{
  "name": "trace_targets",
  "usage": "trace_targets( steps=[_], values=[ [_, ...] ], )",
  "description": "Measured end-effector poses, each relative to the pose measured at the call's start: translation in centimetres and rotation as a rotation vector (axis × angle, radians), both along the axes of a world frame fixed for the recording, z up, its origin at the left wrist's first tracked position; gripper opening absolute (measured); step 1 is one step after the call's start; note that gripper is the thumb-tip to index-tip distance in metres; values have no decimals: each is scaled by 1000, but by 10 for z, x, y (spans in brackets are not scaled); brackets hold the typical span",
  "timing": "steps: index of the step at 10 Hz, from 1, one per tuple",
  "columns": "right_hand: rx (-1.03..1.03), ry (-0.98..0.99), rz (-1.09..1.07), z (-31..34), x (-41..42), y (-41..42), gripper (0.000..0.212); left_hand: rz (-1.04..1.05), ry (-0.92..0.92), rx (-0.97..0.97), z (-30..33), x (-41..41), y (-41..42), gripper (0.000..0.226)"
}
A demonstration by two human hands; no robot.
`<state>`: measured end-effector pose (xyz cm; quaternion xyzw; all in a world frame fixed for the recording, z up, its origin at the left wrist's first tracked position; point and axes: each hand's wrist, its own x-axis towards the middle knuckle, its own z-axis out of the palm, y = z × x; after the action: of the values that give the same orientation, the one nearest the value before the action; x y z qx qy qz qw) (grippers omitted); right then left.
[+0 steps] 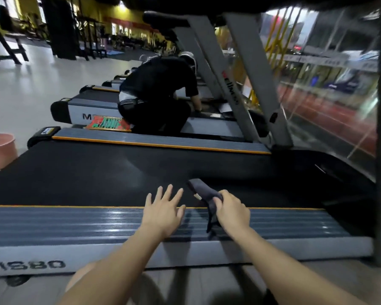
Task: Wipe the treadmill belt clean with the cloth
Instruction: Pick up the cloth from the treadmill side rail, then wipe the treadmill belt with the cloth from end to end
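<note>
A dark grey crumpled cloth point(207, 202) is being gripped in the right hand point(232, 211), over the near edge of the black treadmill belt point(92, 172). The left hand point(163, 209) is being held wide, fingers spread, above the grey ribbed side rail point(75, 223).

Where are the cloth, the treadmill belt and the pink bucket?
cloth point(204, 191), head view, its dark upper fold.
treadmill belt point(86, 172), head view, bare black surface.
pink bucket point(0, 150), head view, its side wall.

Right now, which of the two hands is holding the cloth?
The right hand: its grip is closed around the dark cloth at the belt's near edge. The left hand beside it is open, fingers spread, holding nothing.
</note>
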<state>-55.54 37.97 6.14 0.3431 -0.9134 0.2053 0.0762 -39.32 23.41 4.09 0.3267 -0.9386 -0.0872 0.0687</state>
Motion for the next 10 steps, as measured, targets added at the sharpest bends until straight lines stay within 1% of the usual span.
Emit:
trace_targets(
  steps=[2,3,5,7,8,9,10],
  values=[
    [-29,34,-116,23,-60,74,18,-80,16,18,17,-81,56,61],
    [-56,34,-171,35,-83,107,18,-149,-1,-19,32,-107,88,61],
    [-75,23,-220,53,-117,150,17,-237,-19,-113,62,-151,120,60],
    [-94,-14,-237,49,-146,149,18,-254,-7,-146,64,-184,117,60],
    [-69,-11,-231,43,-165,133,18,-244,-15,-120,51,-200,101,61],
    [-75,-22,-221,28,-195,112,18,-265,-40,-139,30,-219,78,61],
    [-98,-30,-208,2,-230,88,18,-296,-80,-154,1,-243,48,62]
  ],
)
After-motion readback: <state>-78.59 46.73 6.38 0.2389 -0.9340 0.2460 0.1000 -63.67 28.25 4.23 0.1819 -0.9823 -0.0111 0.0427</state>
